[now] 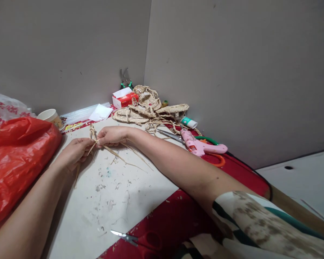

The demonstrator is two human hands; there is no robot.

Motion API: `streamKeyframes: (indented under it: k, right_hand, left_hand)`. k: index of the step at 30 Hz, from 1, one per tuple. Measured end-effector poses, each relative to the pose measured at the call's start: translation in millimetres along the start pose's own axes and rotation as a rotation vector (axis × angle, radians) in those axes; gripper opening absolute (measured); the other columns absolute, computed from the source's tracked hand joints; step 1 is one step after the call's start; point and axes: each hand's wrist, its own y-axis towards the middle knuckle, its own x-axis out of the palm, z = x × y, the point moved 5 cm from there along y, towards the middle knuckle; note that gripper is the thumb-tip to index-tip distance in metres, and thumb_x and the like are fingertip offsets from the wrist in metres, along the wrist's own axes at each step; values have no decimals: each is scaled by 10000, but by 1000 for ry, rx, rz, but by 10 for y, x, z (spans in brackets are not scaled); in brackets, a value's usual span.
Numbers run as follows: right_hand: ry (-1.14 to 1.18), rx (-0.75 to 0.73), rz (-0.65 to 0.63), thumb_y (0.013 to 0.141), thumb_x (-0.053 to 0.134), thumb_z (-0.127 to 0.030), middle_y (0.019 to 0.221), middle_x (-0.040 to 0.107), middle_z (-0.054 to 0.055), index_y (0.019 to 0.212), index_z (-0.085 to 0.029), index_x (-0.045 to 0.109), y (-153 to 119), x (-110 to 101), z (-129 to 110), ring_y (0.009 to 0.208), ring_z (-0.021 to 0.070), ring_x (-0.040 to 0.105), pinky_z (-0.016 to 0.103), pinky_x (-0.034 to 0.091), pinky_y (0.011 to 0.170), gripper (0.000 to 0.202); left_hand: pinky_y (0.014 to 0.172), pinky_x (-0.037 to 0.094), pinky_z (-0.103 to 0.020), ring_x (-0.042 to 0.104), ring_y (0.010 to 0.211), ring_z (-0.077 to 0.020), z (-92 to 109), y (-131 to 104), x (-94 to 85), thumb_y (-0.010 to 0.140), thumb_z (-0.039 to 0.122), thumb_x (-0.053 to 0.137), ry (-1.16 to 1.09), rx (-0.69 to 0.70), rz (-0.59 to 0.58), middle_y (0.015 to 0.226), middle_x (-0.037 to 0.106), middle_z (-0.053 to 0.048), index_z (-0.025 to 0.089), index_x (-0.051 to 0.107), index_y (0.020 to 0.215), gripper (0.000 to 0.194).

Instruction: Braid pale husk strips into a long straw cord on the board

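A short braided piece of tan straw (pixel 92 131) stands up between my hands, above the white board (pixel 97 216). My left hand (pixel 77 153) is closed, its fingers pinching straw strands at the lower end of the braid. Close against it on the right, my right hand (pixel 112 136) is closed too, thumb and fingers pinched on the strands. Loose straw ends (pixel 124 160) trail to the right below my right hand, and another end hangs beneath my left hand.
A red plastic bag (pixel 18 158) lies at left, near a paper cup (pixel 50 117). Woven straw pieces (pixel 133 116), a red tissue box (pixel 124 100) and pliers (pixel 126 79) are at the back. A pink glue gun (pixel 198 144) lies right; small scissors (pixel 128 238) are in front.
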Motion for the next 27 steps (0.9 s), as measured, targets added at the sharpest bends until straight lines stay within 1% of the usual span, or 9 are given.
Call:
streamKeyframes:
  k: [3,4,8,11,16,20,23,25,27]
  right_hand:
    - [-166,-25,53,844,498,-143,433,304,-80,703,-128,553,-30,-22,-47,381,58,248,210,174,393,152]
    - [-232,-37,72,839,500,-142,440,325,-73,710,-125,569,-40,-31,-69,397,64,269,214,192,409,147]
    - [-431,-104,119,798,534,-119,555,486,-28,713,-108,603,-55,-33,-155,531,81,406,209,299,517,110]
    - [-513,-106,144,801,555,-160,594,502,-16,712,-109,595,-55,-11,-180,585,94,416,218,310,557,111]
    - [-605,-56,152,814,562,-212,610,514,3,743,-112,605,-135,-21,-231,589,106,415,235,319,571,130]
    - [-668,-19,181,794,531,-159,656,566,38,766,-100,642,-220,-82,-326,596,116,452,247,335,575,129]
    - [-700,-31,167,819,499,-160,678,596,60,772,-87,654,-256,-23,-413,602,118,469,241,347,576,177]
    - [-734,-40,144,836,472,-160,684,615,70,790,-81,651,-269,66,-455,588,117,474,236,360,569,201]
    - [-764,-14,108,841,443,-154,663,627,79,788,-78,644,-268,159,-457,556,124,491,238,379,553,221]
  left_hand:
    - [317,128,-125,204,322,-10,-29,-3,29,692,285,706,-17,-38,-39,445,292,99,156,548,580,233]
    - [316,124,-125,199,321,-10,-36,-7,38,689,284,708,-26,-52,-53,448,286,101,160,533,576,242]
    - [308,128,-122,185,319,-6,-49,-26,67,688,252,688,-65,-93,-84,459,256,109,160,499,548,253]
    - [304,134,-115,181,319,-2,-51,-27,75,691,224,669,-86,-103,-83,456,260,109,144,527,565,206]
    - [299,143,-108,181,320,-1,-62,-8,69,688,206,656,-111,-81,-50,432,264,111,123,568,591,155]
    - [295,144,-109,185,319,-1,-73,-3,75,677,205,665,-129,-60,-39,421,277,109,119,573,595,150]
    - [297,153,-110,197,321,-1,-68,-5,78,660,203,677,-153,-39,-37,418,283,106,150,500,541,220]
    - [301,157,-111,207,322,-2,-63,-6,77,648,201,680,-173,-28,-40,417,281,105,171,440,515,277]
    - [303,155,-113,209,321,-4,-63,-9,79,643,204,681,-190,-24,-50,416,277,104,180,410,504,305]
